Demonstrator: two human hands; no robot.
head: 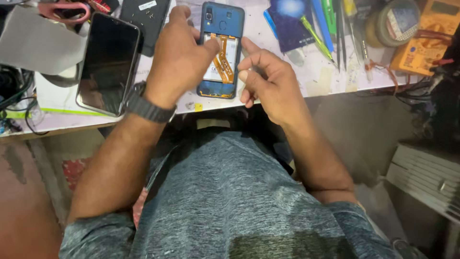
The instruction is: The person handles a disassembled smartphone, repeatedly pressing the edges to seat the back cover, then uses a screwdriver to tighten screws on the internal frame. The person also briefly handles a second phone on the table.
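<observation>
the blue phone (221,19) lies face down near the front edge of the worktop (311,76), its back cover already off, so the battery (231,52) and an orange flex cable (223,61) running down the middle are bare. the left hand (178,60) rests over the phone's left side, its thumb pressing on the upper end of the cable; its fingers are curled around the far edge, bracing the phone rather than lifting it. the right hand (266,79) hovers just beside the phone's right edge with fingers loosely bent and empty, index tip close to the frame. judging by this, opening is done and the inside work is under way; the cable appears seated and the battery in place. a second, dark phone (108,62) lies screen up to the left, tweezers (341,33) and a yellow meter (426,38) to the right.
</observation>
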